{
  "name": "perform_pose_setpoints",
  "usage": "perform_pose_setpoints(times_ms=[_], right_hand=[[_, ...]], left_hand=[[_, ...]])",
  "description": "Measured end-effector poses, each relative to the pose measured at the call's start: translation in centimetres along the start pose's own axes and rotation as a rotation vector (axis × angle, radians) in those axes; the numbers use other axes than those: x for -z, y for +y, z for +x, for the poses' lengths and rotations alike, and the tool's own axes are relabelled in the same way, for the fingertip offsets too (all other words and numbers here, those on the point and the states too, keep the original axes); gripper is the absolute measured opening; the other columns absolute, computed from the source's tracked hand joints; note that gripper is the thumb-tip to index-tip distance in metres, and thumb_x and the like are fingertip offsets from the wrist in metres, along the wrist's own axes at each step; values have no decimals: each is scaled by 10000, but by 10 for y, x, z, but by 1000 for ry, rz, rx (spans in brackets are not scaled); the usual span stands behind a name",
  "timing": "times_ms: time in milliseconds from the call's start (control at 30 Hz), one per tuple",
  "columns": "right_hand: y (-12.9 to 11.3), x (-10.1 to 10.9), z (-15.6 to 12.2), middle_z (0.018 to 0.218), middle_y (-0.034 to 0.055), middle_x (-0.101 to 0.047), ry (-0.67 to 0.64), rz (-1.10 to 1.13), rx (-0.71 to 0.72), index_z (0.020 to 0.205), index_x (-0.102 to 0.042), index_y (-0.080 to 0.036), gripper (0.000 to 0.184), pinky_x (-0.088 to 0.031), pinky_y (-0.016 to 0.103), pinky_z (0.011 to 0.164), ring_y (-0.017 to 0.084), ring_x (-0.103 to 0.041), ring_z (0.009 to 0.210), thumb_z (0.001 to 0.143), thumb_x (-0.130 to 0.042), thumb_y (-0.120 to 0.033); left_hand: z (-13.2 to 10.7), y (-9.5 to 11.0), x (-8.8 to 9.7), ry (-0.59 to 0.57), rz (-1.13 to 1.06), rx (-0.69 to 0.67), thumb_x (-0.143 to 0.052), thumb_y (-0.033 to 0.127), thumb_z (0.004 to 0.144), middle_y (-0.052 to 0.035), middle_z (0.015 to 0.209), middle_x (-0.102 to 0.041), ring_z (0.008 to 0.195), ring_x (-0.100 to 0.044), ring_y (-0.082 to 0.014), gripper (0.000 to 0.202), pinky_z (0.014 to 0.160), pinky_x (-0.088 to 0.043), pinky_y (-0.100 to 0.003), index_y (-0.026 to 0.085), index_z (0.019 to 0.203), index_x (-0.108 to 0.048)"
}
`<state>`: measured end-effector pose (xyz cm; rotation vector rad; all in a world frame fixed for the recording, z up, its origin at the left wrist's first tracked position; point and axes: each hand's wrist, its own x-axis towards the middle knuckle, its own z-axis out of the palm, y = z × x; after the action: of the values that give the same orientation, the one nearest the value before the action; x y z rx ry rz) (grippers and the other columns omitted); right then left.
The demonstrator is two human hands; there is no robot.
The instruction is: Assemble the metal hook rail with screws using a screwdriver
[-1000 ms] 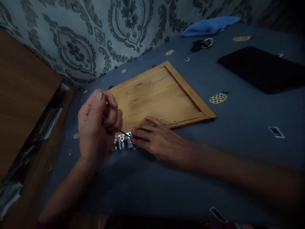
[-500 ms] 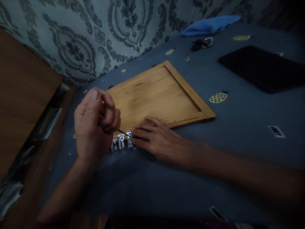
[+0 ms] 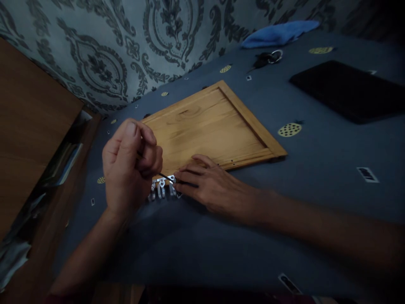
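My left hand (image 3: 129, 169) is closed in a fist around a screwdriver (image 3: 165, 176). Its handle is hidden in the fist; the thin dark shaft points right and down toward a silver metal hook rack (image 3: 162, 184). That rack lies along the near edge of a framed wooden panel (image 3: 202, 131), with several curved hooks hanging over the edge. Fingers stretched out flat, my right hand (image 3: 218, 188) rests on the panel's near edge and the right part of the rack, covering that end. Whether the shaft's tip sits in a screw is too small to tell.
The panel lies on a dark blue patterned tablecloth (image 3: 221, 253). Farther back are a blue cloth (image 3: 278, 34) and keys on a ring (image 3: 267, 58). A flat black object (image 3: 348, 90) lies at the right. Wooden furniture (image 3: 34, 126) with an open shelf stands at the left.
My left fist has shifted slightly to the right and turned a little with the screwdriver. My right hand, the panel and the rack stay in place.
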<state>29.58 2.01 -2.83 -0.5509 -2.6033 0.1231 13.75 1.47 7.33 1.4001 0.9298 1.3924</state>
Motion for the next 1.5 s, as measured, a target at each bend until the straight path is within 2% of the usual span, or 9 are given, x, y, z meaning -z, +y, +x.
perform_pose_setpoints(times_ms=[133,333,567,700,900,1100,1200,1300,1500], right_hand=[[0,0,0,1179,114,-733,3,8,0,1188,-705,-137,240,-386,515,1076,287,-598,1122,988,-580,-94],[0,1,-3,1256,97,-715,-20,17,-6,1194,-693,-171,255,-339,512,1142,280,-580,1189,1026,-508,-123],[0,-1,-2,1210,104,-717,8,14,-3,1166,-699,-177,220,-375,494,1087,270,-584,1150,1008,-554,-126],[0,-1,-2,1174,108,-728,8,22,1,1152,-709,-168,215,-394,497,1066,270,-596,1118,1011,-553,-123],[0,0,-1,1202,106,-728,-14,16,-5,1159,-707,-173,233,-377,518,1099,274,-592,1151,1021,-526,-121],[0,0,-2,1219,94,-717,-9,5,-3,1176,-698,-158,249,-375,509,1102,288,-582,1181,1047,-487,-133],[0,0,-1,1207,92,-724,-13,-7,2,1155,-704,-166,245,-387,501,1097,275,-595,1157,1049,-486,-129],[1,-1,-1,1195,94,-731,7,-21,4,1139,-710,-166,230,-400,504,1085,270,-604,1125,1058,-496,-142],[1,-3,-1,1143,105,-735,36,-10,22,1131,-714,-136,212,-428,499,1036,274,-599,1089,1052,-518,-137]], left_hand=[[0,0,1,-33,-14,-3,-707,336,957,95,479,-246,405,-147,-57,300,395,-200,-185,195,701,-638],[1,5,2,-64,27,89,-783,367,907,40,593,-443,517,-403,-100,231,461,-377,-192,193,794,-684],[-4,2,-3,3,-49,37,-771,399,902,85,512,-265,452,-179,-76,304,411,-196,-196,191,718,-647],[-7,1,-6,28,-49,-9,-765,492,888,82,487,-262,432,-187,-78,394,408,-211,-209,190,678,-622],[-6,0,-6,44,-46,-29,-745,466,924,82,445,-260,403,-177,-68,413,407,-201,-209,189,642,-627],[0,-4,-8,48,-32,-25,-675,482,989,80,427,-265,355,-132,-40,543,355,-191,-188,174,551,-583],[2,-6,-4,-23,-61,-28,-728,471,954,86,435,-271,345,-114,-27,520,341,-191,-177,163,555,-599],[5,-8,4,-170,-119,-26,-780,451,914,104,432,-235,337,-87,-19,460,330,-192,-167,157,592,-631],[14,-11,20,-461,-225,1,-630,394,1030,116,460,-178,324,-80,-7,441,328,-209,-131,142,667,-626]])
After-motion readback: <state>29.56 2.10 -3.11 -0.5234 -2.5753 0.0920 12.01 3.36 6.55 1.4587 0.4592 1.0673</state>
